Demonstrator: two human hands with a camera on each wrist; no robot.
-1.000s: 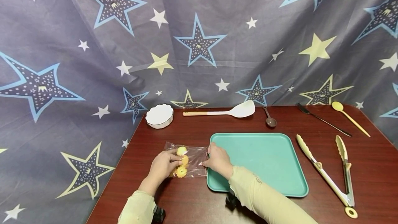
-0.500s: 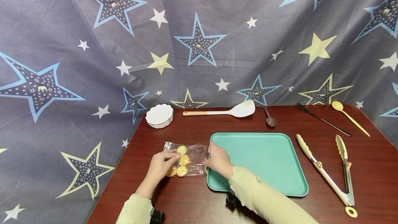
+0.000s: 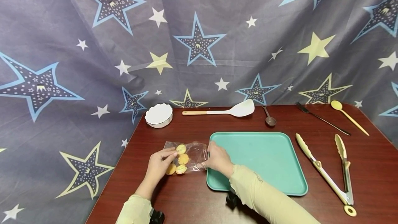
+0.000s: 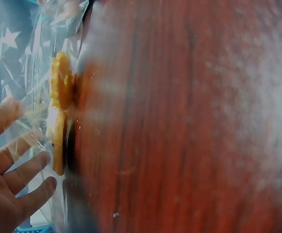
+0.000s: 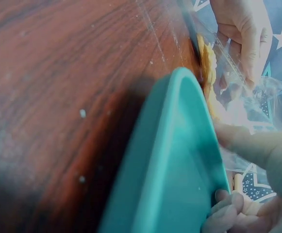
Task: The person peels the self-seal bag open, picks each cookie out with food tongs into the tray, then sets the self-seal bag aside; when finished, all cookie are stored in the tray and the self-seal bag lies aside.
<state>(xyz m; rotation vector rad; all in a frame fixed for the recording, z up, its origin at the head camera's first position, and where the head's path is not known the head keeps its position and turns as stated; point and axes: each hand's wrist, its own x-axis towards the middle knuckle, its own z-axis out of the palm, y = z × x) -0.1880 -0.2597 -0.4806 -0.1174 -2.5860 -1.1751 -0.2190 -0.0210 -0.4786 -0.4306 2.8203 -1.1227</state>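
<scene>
I seemingly adjust the bag (image 3: 196, 155), right hand (image 3: 219, 158) gripping it by the tray's (image 3: 259, 161) left edge, left hand (image 3: 158, 164) spread, presumably next needing purchase.

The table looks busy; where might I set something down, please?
Bare: the strip between spatula and teal tray; also right of the tongs, nearer than the yellow spoon. Crowded: around the plastic bag, left hand and right hand.

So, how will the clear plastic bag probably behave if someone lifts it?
The clear plastic bag will probably be floppy, because its film looks thin and wrinkled. Its end away from the green tray will likely sag, as the yellow pieces gather there. The shiny film may feel slippery.
</scene>
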